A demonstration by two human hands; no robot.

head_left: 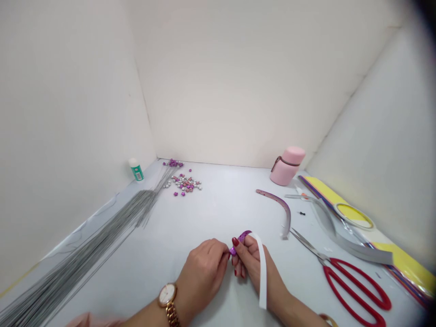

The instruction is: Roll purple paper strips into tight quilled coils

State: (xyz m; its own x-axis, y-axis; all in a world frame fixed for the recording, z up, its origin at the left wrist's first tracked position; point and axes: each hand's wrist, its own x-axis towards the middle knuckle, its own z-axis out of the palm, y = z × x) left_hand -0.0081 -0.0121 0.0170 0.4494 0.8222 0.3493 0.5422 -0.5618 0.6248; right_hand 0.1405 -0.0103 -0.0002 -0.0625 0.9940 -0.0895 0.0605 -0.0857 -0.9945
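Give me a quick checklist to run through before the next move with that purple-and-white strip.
1. Strip in hand: ok; the left hand and right hand both grip near its purple end.
2. Fold at that end tight: cannot tell; the fingers partly cover it.
3. White tail clear of the scissors: ok; it drapes over the right hand, and the scissors lie apart on the table, farther right.
4. Scissor blades fully closed: cannot tell at this size.
5. Small star pile out of the way: ok; it lies well beyond the hands, toward the back left.
6. Pink bottle clear of the hands: ok; it is near the back wall.
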